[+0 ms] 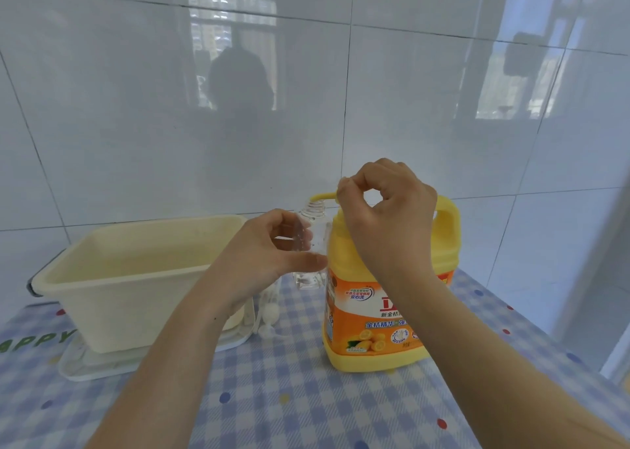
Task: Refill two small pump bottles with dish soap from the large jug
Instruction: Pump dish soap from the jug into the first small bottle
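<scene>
**A:** The large yellow dish soap jug (378,319) stands upright on the blue checked tablecloth (289,397), orange label facing us.

**B:** And the right hand (385,217) is on top of it. The fingers are curled, with thumb and forefinger closing a ring and pinching the near end of the yellow pump spout (322,196).

**A:** That spout reaches out left from the jug's top. Its tip hangs just over the open threaded neck of the small clear bottle (315,223).

**B:** The bottle is upright, just left of the jug, close against its shoulder. The left hand (269,247) grips it, with fingers and thumb wrapped round the body.

**A:** I can't tell whether the bottle actually touches the jug.

**B:** Further left of the jug sits a cream plastic basin (136,278) on a clear tray (102,367).

**A:** Between the basin and the jug, low on the cloth, lies a white pump piece (271,312), too blurred to make out properly.

**B:** Behind the jug there is glossy white wall tile (136,107).
</scene>
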The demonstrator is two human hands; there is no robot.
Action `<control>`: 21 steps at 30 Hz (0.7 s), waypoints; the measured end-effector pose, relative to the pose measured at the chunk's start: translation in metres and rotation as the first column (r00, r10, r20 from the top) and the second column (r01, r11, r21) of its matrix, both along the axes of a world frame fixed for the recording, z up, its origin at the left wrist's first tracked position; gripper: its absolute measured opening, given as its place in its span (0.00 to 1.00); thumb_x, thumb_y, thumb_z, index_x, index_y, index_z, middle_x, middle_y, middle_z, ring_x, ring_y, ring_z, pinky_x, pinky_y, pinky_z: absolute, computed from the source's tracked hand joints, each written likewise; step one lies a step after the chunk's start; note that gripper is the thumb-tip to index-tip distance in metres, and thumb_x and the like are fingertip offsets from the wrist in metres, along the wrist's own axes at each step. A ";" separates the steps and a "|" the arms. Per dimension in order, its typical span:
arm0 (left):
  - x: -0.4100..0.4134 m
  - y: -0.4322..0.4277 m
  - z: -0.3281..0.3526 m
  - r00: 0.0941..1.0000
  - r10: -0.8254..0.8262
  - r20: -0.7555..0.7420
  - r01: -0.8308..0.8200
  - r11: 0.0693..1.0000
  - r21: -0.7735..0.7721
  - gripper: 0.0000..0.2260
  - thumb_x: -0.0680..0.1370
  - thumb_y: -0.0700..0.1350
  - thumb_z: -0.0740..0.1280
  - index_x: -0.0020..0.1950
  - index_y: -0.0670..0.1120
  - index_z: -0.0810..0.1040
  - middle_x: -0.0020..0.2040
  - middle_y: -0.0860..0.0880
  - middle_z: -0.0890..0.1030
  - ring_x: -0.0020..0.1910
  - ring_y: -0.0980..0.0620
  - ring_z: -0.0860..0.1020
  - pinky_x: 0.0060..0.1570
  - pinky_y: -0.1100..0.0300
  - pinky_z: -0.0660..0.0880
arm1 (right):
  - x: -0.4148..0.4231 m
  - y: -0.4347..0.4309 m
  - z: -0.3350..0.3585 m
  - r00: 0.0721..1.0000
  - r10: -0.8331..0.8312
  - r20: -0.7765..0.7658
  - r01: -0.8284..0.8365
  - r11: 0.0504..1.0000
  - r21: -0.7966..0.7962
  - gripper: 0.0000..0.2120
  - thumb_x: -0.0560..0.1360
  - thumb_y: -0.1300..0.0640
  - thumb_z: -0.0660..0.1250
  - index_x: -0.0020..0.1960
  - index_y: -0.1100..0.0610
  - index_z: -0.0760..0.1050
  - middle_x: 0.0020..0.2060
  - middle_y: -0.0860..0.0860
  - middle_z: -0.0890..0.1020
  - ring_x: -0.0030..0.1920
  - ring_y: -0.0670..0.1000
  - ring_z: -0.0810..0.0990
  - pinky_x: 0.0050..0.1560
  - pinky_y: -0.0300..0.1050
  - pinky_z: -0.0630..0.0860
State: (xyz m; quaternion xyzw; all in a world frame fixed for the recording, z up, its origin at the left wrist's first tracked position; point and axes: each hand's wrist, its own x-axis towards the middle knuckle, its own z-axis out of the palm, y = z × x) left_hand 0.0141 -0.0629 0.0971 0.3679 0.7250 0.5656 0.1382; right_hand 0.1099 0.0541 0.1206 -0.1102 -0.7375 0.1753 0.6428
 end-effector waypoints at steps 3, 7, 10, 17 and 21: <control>0.001 -0.001 0.003 1.000 0.013 0.007 -0.013 0.999 0.032 0.21 0.62 0.42 0.81 0.53 0.48 0.80 0.49 0.52 0.85 0.50 0.53 0.84 0.58 0.51 0.79 | -0.001 0.000 0.014 0.999 -0.034 0.022 0.034 0.999 -0.005 0.13 0.69 0.57 0.65 0.28 0.62 0.73 0.25 0.53 0.75 0.32 0.54 0.72 0.36 0.36 0.63; 0.000 -0.003 0.004 1.000 0.028 -0.012 -0.028 0.997 0.070 0.20 0.62 0.40 0.80 0.52 0.47 0.80 0.49 0.51 0.85 0.50 0.52 0.84 0.59 0.48 0.79 | 0.000 0.001 0.019 0.998 -0.017 0.055 0.016 1.000 0.014 0.14 0.70 0.56 0.65 0.29 0.62 0.75 0.26 0.53 0.77 0.33 0.54 0.74 0.39 0.45 0.67; 0.000 -0.002 0.003 0.999 0.035 -0.027 -0.033 0.997 0.072 0.20 0.62 0.41 0.81 0.51 0.48 0.80 0.49 0.52 0.85 0.51 0.52 0.83 0.59 0.47 0.79 | 0.003 0.002 0.018 0.998 -0.001 0.055 0.001 1.000 0.001 0.13 0.71 0.57 0.67 0.29 0.61 0.77 0.27 0.51 0.78 0.34 0.53 0.75 0.40 0.41 0.66; -0.001 -0.002 0.004 0.999 0.028 -0.038 -0.025 0.998 0.061 0.23 0.59 0.45 0.81 0.53 0.49 0.80 0.50 0.52 0.85 0.52 0.51 0.83 0.60 0.46 0.78 | 0.003 0.002 0.012 1.000 0.024 0.015 -0.023 0.999 -0.027 0.13 0.71 0.56 0.66 0.29 0.60 0.76 0.25 0.50 0.76 0.33 0.51 0.71 0.42 0.35 0.63; -0.001 -0.003 0.004 0.999 0.004 -0.032 -0.003 0.999 0.051 0.24 0.58 0.46 0.81 0.52 0.49 0.81 0.49 0.52 0.85 0.51 0.51 0.83 0.59 0.46 0.78 | 0.004 0.003 0.009 0.998 0.061 0.003 -0.061 0.998 -0.029 0.13 0.71 0.56 0.67 0.30 0.61 0.75 0.25 0.51 0.75 0.34 0.51 0.70 0.38 0.41 0.65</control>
